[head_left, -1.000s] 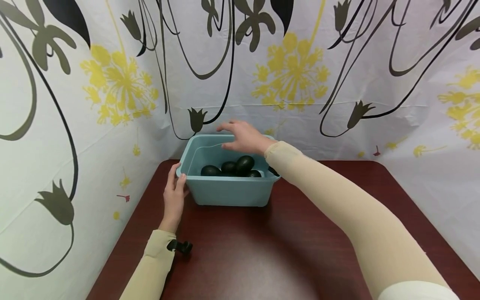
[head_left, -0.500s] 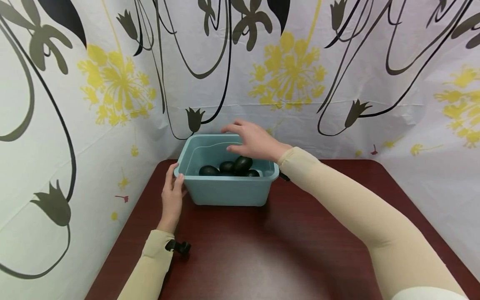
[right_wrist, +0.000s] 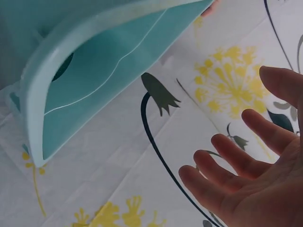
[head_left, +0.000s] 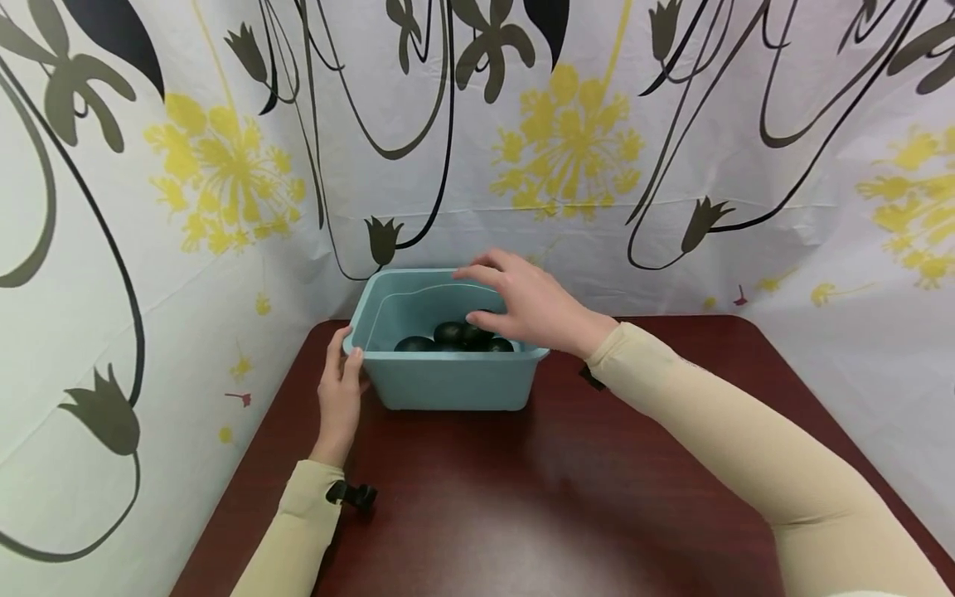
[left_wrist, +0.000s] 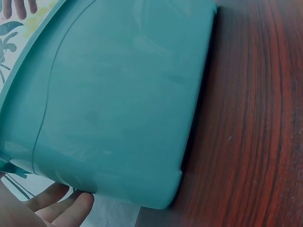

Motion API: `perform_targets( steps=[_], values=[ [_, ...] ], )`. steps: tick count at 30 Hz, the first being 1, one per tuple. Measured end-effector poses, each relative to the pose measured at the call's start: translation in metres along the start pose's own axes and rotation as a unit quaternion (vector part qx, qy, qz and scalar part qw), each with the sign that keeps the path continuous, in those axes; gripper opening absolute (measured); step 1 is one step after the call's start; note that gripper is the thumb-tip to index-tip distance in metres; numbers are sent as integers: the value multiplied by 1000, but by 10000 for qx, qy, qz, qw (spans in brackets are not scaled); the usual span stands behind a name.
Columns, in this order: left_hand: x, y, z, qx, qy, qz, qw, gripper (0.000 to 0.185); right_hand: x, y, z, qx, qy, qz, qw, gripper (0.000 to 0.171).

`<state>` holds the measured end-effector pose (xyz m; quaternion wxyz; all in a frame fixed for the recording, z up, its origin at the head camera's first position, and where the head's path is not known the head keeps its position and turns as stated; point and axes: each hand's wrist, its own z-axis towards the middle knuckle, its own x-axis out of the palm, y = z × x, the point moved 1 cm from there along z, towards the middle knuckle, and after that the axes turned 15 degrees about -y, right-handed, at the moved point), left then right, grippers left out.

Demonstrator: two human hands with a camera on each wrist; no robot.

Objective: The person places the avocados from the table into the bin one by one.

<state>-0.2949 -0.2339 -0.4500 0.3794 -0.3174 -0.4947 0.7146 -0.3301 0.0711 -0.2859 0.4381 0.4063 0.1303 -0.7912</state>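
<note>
A light blue plastic tub (head_left: pixel 451 383) stands at the table's far side, with several dark, smooth oval fruits like avocados (head_left: pixel 450 333) inside. My left hand (head_left: pixel 340 410) holds its left end, thumb at the front corner of the rim. Curled fingers (left_wrist: pixel 78 210) press against the tub's end wall in the left wrist view. Above the tub's right end is my right hand (head_left: pixel 533 303), fingers spread and relaxed, holding nothing. In the right wrist view this hand (right_wrist: pixel 255 175) is apart from the tub's rim (right_wrist: pixel 35 90), and only part of one dark fruit shows inside.
Dark red-brown wooden table (head_left: pixel 477 497) reaches toward me from under the tub. A white sheet (head_left: pixel 716 149) with flower prints hangs close behind it and along both sides. Black straps with small mounts (head_left: pixel 354 495) sit on the wrists.
My right hand has drifted right and slightly down, from over the tub's middle to its right end, fingers still spread. The left hand keeps its hold; the view has shifted slightly.
</note>
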Motion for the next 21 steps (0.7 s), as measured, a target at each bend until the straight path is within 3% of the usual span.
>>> perform_targets(
  steps=[8,14,21],
  values=[
    [-4,18,12,112,-130,76,9998,52,-9,5,-28,6,-119,-247,9996,55],
    [-10,22,16,957,-549,662,9917,48,-14,1,-53,57,-287,-399,9988,56],
    [-17,-2,11,2015,-738,1179,9696,52,-20,-3,-85,26,-704,-772,9945,59]
  ],
)
